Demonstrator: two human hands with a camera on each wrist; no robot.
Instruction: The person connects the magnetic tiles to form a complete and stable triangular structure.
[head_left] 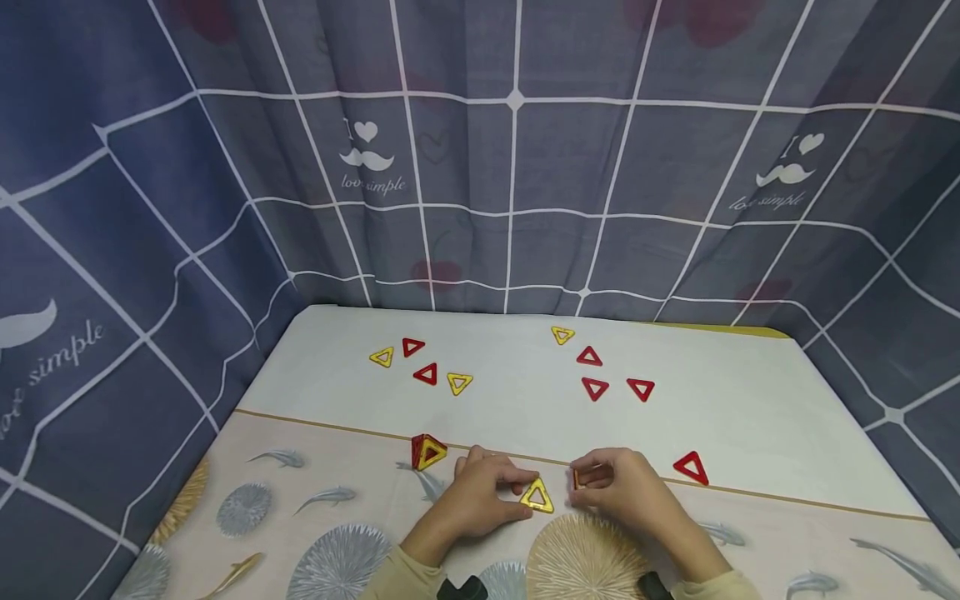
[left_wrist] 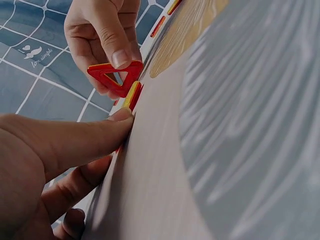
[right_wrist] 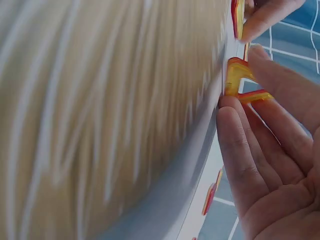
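In the head view my left hand [head_left: 480,492] holds a yellow triangle tile [head_left: 537,507] flat at the cloth, thumb on the near side and fingertips on the far side. The left wrist view gives it a red layer under the yellow [left_wrist: 132,94]. My right hand [head_left: 622,487], just to the right, pinches another triangle tile [head_left: 576,478], seen edge-on. That tile shows a red face [left_wrist: 132,79] in the left wrist view and a yellow one [right_wrist: 233,79] in the right wrist view. It is tilted up, close beside the left hand's tile.
A red and yellow triangle piece [head_left: 417,450] with raised sides stands left of my left hand. One red triangle [head_left: 701,468] lies to the right. Several red and yellow triangles, such as this yellow one [head_left: 563,330], lie farther back on the white surface. A grid-patterned curtain [head_left: 465,150] surrounds the table.
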